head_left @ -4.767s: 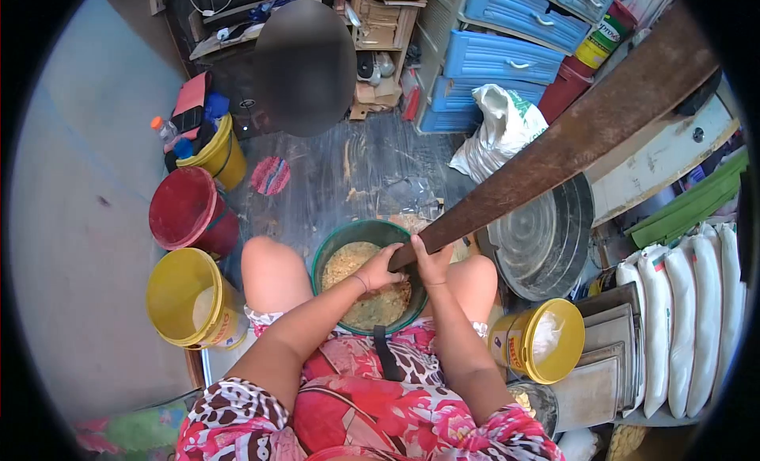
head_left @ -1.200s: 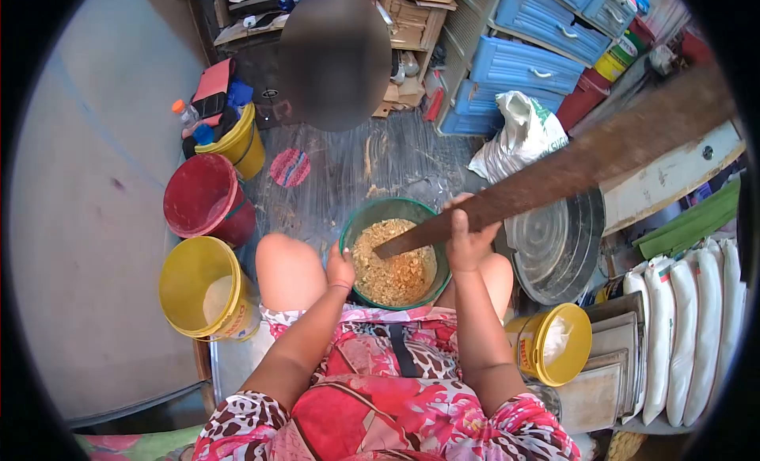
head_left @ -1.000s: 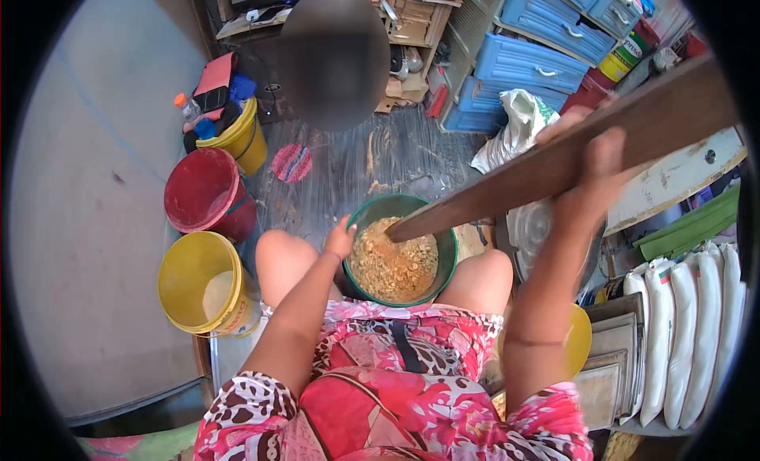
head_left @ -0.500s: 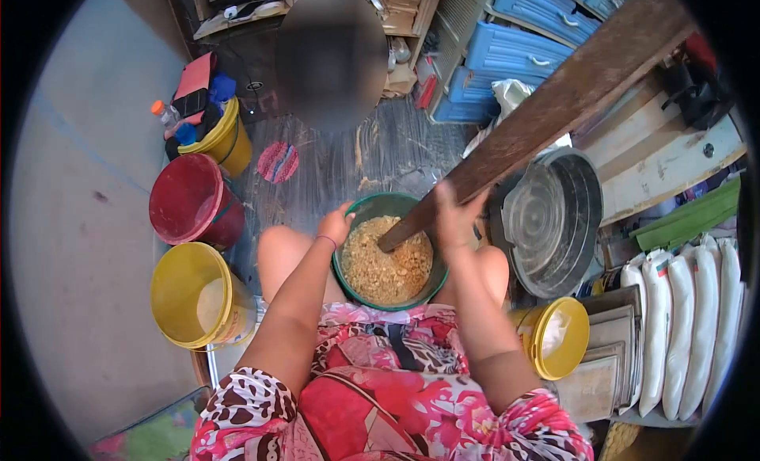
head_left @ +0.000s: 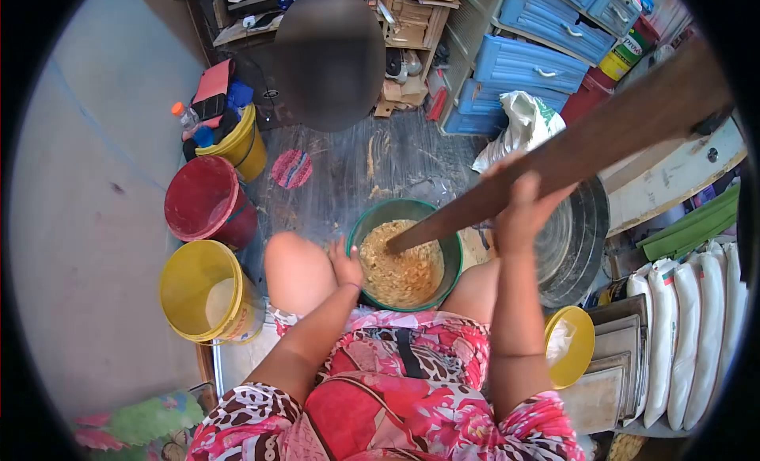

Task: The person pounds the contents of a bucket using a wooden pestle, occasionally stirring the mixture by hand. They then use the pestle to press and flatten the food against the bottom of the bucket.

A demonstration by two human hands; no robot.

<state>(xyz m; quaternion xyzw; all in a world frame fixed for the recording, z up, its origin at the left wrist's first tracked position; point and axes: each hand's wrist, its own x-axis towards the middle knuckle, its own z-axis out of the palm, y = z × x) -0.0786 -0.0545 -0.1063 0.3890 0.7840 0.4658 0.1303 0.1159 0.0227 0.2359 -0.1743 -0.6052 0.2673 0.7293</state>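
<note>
A green tub (head_left: 457,259) sits between my knees, partly filled with a crumbly, yellowish-brown mixture (head_left: 400,275). My left hand (head_left: 346,264) holds the tub's left side near the rim; some of its fingers are hard to make out. A long, thick wooden pole (head_left: 507,180) slants down from the upper right. Its lower end stands in the mixture, hiding a little of it. Higher up the pole, my right hand (head_left: 526,211) is wrapped around it from below, with its fingertips partly behind the wood.
At left stand a yellow bucket (head_left: 169,302), a red bucket (head_left: 178,200) and another yellow bucket (head_left: 252,148) loaded with items. A black basin (head_left: 599,239) and small yellow bucket (head_left: 582,358) are at right, near white packs (head_left: 661,342). Blue drawers (head_left: 530,63) stand behind.
My right hand has moved up and right along with the pole, which now slants lower. My left hand has slid down the tub's side. The mixture looks stirred; the camera view has shifted slightly.
</note>
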